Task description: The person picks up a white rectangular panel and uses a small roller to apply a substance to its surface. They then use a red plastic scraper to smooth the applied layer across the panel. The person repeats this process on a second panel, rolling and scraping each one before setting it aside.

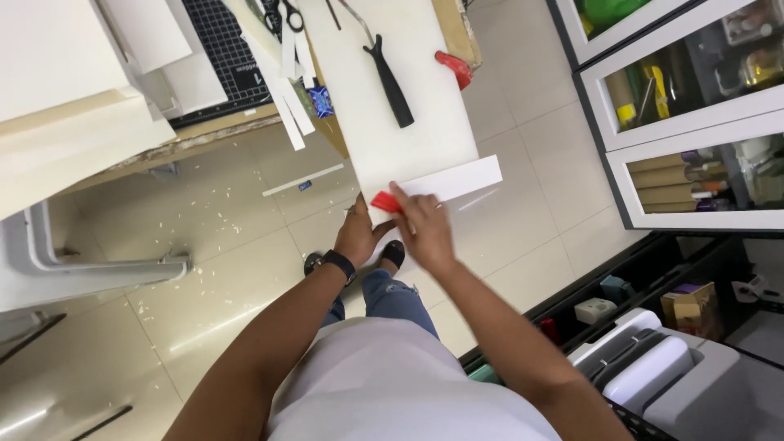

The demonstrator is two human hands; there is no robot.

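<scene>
A tiled floor strewn with white scraps lies below a workbench (204, 135). At the near end of the white board (408, 98), the right hand (425, 229) closes on a red cutter (385, 202), set against a white strip (457, 181). The left hand (358, 237) presses the board's near corner, its fingers hidden. Farther up lie a black-handled tool (390, 82) and scissors (282, 15).

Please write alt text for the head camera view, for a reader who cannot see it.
Seen from above, a person's right hand holds a red tool at the near end of a white board, with the left hand beside it. A black-handled tool lies on the board.
</scene>
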